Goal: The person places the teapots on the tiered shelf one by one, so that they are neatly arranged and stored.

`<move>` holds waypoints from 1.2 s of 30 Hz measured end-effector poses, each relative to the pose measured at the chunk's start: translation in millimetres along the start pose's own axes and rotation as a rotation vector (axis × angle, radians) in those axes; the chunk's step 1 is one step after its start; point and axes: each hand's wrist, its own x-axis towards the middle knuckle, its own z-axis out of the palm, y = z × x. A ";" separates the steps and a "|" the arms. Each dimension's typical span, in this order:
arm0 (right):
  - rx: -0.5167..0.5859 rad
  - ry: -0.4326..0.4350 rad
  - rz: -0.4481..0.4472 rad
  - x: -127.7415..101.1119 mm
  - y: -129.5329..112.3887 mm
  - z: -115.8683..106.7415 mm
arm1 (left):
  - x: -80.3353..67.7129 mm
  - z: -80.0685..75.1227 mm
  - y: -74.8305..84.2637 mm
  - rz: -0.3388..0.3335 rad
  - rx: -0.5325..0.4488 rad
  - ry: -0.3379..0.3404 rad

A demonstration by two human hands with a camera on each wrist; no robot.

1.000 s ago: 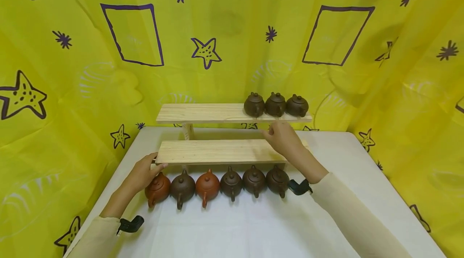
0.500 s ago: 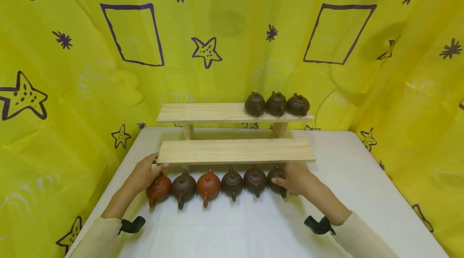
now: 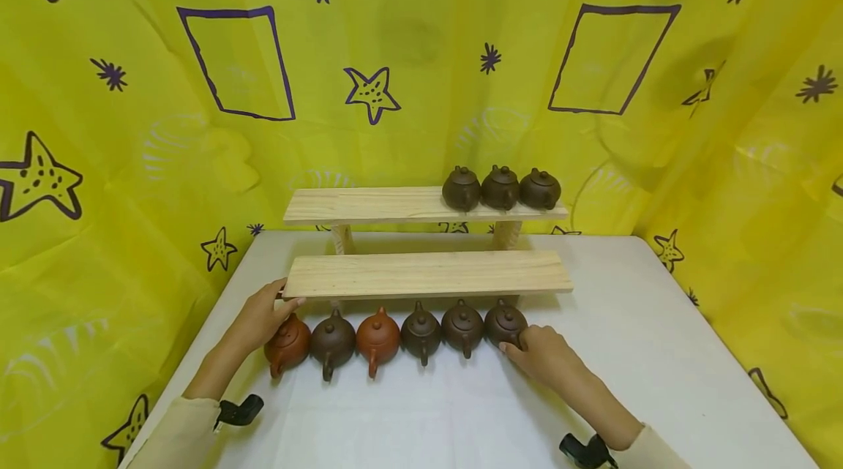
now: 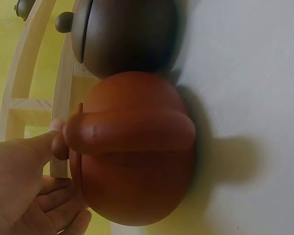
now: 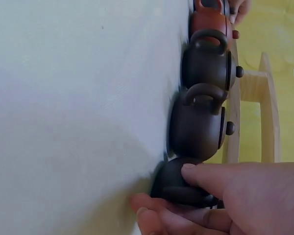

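My left hand (image 3: 259, 317) grips the left end of the lower board of a two-tier wooden shelf (image 3: 428, 275). Just below that hand sits an orange-red teapot (image 4: 137, 196), its handle toward me. My right hand (image 3: 552, 361) is at the rightmost dark brown teapot (image 3: 506, 321) of the front row. Thumb and fingers close around its handle side in the right wrist view, partly covering the pot (image 5: 170, 178). That teapot stands on the table. Between the two end pots, the row holds another orange-red teapot (image 3: 378, 341) and several dark brown ones (image 3: 421, 337).
Three dark brown teapots (image 3: 500, 189) stand at the right of the upper board (image 3: 369, 204). A white cloth (image 3: 395, 418) covers the table. Yellow curtains with drawn stars (image 3: 421, 30) hang behind and at both sides.
My right hand has come down from near the upper board to the rightmost front teapot and taken hold at its handle side. The left hand stays on the shelf end.
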 end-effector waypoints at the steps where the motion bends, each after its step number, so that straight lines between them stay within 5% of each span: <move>1: 0.003 0.001 -0.002 -0.8 -0.1 0.2 | 0.0 0.3 -0.4 -0.001 0.002 0.002; 22: 0.066 0.095 -0.027 -17.3 6.0 9.0 | -1.2 -0.9 2.7 0.001 0.003 -0.011; 36: 0.168 0.095 -0.102 -34.8 3.0 -16.3 | -1.3 -1.5 0.2 0.008 -0.015 -0.006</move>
